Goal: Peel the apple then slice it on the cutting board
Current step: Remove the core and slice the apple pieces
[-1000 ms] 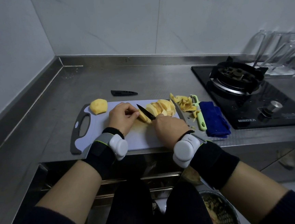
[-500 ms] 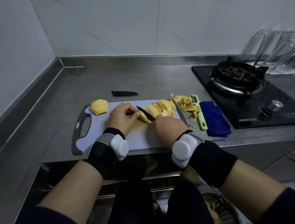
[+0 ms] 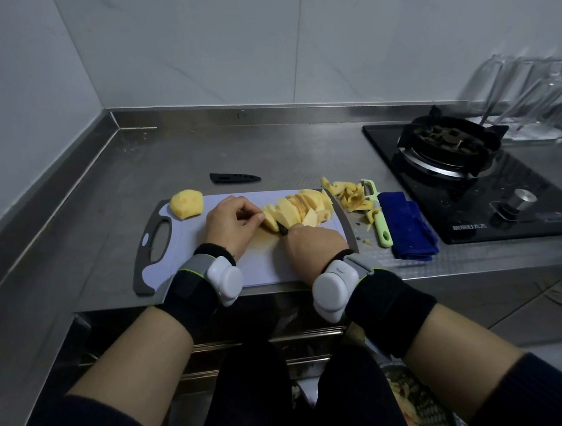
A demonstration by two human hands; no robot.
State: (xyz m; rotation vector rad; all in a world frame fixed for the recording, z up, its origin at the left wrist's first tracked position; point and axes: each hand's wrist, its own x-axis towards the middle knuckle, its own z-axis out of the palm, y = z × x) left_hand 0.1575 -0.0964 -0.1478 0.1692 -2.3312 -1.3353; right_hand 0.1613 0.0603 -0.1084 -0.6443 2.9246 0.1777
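A white cutting board [image 3: 188, 251] with a grey rim lies at the counter's front edge. A peeled apple half [image 3: 187, 204] sits at its far left corner. A row of pale yellow apple slices [image 3: 301, 206] lies on the board's right part. My left hand [image 3: 231, 222] pinches the leftmost apple piece [image 3: 271, 221] with curled fingers. My right hand [image 3: 313, 245] grips the black knife [image 3: 282, 229]. Its blade is down in the apple piece, and only a short black stretch shows.
Apple peelings [image 3: 347, 195] and a green peeler [image 3: 377, 216] lie just right of the board, beside a folded blue cloth [image 3: 408, 227]. A black knife sheath [image 3: 234, 177] lies behind the board. A gas stove [image 3: 465, 166] fills the right side. A bowl [image 3: 422, 407] sits below.
The knife blade, raised and plainly visible before, has come down into the apple piece. My left hand stays on the piece.
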